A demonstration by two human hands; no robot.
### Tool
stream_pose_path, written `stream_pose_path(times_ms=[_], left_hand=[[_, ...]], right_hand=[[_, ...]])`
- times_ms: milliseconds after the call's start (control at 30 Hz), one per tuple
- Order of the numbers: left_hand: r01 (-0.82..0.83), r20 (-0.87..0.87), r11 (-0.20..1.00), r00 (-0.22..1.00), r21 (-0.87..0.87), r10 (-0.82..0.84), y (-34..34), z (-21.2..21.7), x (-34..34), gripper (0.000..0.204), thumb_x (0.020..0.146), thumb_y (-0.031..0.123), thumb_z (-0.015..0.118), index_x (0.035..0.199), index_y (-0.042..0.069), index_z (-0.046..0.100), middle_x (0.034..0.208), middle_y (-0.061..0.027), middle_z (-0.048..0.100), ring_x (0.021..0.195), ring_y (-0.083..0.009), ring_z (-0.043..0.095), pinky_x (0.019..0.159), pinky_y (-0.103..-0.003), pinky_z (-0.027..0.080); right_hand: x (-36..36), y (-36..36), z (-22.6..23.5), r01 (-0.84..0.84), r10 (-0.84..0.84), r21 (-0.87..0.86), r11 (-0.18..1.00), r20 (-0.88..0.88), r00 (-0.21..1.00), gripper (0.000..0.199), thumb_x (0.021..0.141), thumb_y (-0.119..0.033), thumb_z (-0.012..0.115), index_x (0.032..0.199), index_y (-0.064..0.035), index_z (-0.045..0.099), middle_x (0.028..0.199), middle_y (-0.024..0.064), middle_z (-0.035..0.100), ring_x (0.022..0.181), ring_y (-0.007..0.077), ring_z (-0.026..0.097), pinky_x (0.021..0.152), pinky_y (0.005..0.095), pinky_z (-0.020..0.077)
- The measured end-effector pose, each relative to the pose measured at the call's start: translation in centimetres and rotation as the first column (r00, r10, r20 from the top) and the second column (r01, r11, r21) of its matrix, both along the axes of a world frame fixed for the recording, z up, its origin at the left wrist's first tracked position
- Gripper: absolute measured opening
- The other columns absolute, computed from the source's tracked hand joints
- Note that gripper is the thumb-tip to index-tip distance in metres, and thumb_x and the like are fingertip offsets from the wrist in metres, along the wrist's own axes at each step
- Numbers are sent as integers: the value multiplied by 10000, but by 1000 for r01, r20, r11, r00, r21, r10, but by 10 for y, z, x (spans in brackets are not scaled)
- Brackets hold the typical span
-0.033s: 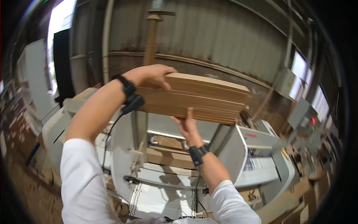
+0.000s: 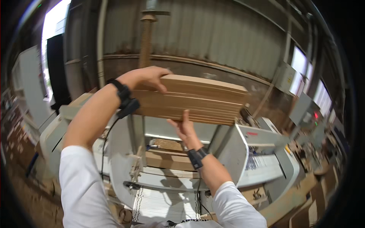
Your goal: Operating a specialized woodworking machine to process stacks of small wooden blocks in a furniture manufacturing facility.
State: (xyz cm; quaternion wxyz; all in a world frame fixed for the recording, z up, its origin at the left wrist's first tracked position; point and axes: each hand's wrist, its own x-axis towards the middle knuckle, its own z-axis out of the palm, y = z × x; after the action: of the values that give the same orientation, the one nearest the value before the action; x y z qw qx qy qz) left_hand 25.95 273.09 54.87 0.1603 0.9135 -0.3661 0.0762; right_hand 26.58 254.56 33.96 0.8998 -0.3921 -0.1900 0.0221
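Observation:
Both hands hold a stack of long, light-brown wooden boards (image 2: 205,102) up in front of me, above a grey-white machine (image 2: 224,161). Pale lines mark the seams between several boards, and the top one looks thickest. My left hand (image 2: 154,78) is closed over the upper left end, thumb on the near side; its other fingers are partly hidden behind the wood. From below, my right hand (image 2: 186,131) grips the lower edge near the middle, with its thumb up against the near side and some fingers hidden underneath. Each wrist wears a black strapped device.
Inside the machine, below the boards, a wooden piece (image 2: 169,159) lies across the opening. A white slatted bed (image 2: 165,205) with dotted edges slopes toward me. A small black handwheel (image 2: 131,185) sits left of it. Behind, a ribbed hose (image 2: 145,43) hangs before a metal wall.
The whole view has shifted slightly, so the hands, boards and machine appear a little farther left. Both hands keep the same hold on the boards.

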Motion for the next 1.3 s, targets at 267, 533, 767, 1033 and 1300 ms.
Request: stream_pose_path(times_ms=[267,533,767,1033,1300], left_hand=[[-34,-72,978,996,207,50,-17,-42,3,548,588,237,742,1048,31,527,981,-159,595,936,-291,562,797,-350,440],[-77,-163,974,980,212,113,-8,-91,23,577,585,309,721,1026,3,506,979,-178,579,948,-308,545,817,-362,425],[41,-138,899,990,435,21,-10,-150,43,653,572,366,737,1057,-11,517,994,-221,573,987,-335,536,827,-373,432],[-58,194,926,981,374,-17,-14,-136,7,780,606,351,739,1234,33,402,1116,-204,476,1054,-361,460,895,-413,386],[-56,-291,857,950,-512,-112,55,-267,-251,386,780,262,660,1074,48,529,874,-87,583,816,-192,565,705,-313,461]], right_hand=[[-6,-3,-54,-110,132,102,989,-242,961,601,814,-431,525,1179,29,397,1117,179,504,1020,276,524,856,400,503],[-18,1,-109,-132,189,213,968,-275,943,609,806,-404,563,1151,71,403,1110,192,502,1018,290,527,889,371,484],[-30,6,-147,-25,159,301,953,-429,889,454,848,-301,572,1089,57,433,1031,190,504,959,301,544,877,385,484],[-64,9,-199,-204,241,130,970,-580,778,426,870,-388,510,977,22,466,948,184,584,951,292,589,808,328,521],[-165,-4,-253,-428,323,33,903,-707,628,387,908,-335,456,1081,11,464,1159,204,490,1055,285,503,922,356,423]])
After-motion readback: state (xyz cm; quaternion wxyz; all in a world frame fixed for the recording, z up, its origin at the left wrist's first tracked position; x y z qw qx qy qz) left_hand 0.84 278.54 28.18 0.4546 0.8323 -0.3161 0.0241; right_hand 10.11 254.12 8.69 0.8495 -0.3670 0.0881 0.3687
